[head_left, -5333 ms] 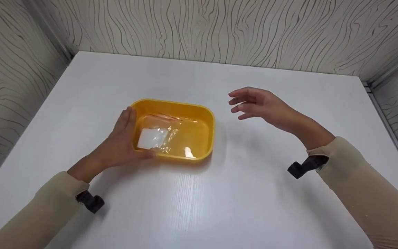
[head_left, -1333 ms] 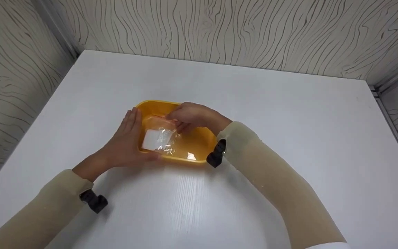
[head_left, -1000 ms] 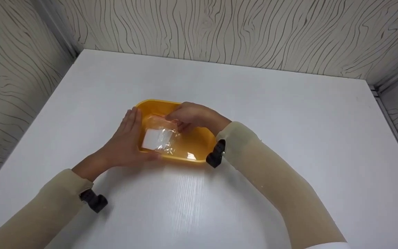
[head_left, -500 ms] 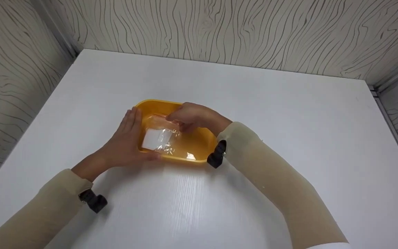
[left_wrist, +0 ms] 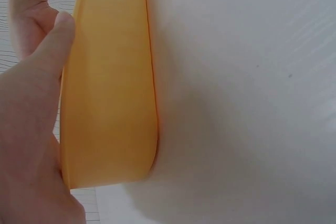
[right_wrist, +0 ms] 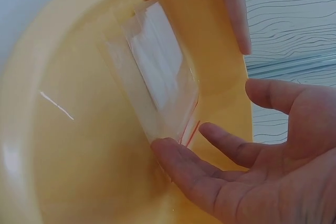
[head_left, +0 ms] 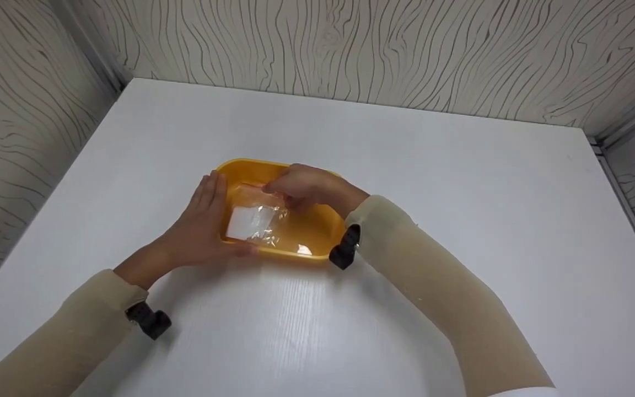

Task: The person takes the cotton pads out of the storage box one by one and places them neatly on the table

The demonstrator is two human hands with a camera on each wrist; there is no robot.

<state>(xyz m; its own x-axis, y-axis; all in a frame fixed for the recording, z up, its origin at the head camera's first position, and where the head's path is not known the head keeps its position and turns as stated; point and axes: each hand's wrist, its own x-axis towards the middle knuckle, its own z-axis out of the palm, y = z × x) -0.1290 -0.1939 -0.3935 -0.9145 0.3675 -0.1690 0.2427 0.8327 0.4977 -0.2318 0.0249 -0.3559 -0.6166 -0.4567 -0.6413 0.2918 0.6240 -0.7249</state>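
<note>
A yellow plastic basin [head_left: 312,234] sits on the table in the head view. My left hand [head_left: 193,231] holds its left end, fingers along the end wall and thumb on the near side. That thumb reaches the rim in the left wrist view. Inside the basin lies a clear zip bag [right_wrist: 163,61] with a white flat piece in it and red lines at one end. My right hand [head_left: 309,184] is inside the basin, at the bag's red-lined end. In the right wrist view its fingers [right_wrist: 181,166] touch the bag's edge, while the thumb stays apart from the bag.
The white table [head_left: 433,182] spreads around the basin. Wood-patterned panels [head_left: 350,49] stand along its back and sides. Black wrist cameras [head_left: 149,321] are strapped on both beige sleeves [head_left: 428,270].
Over the longer span my right hand has moved from right of the basin to the bag inside it. In the last second both hands have hardly moved.
</note>
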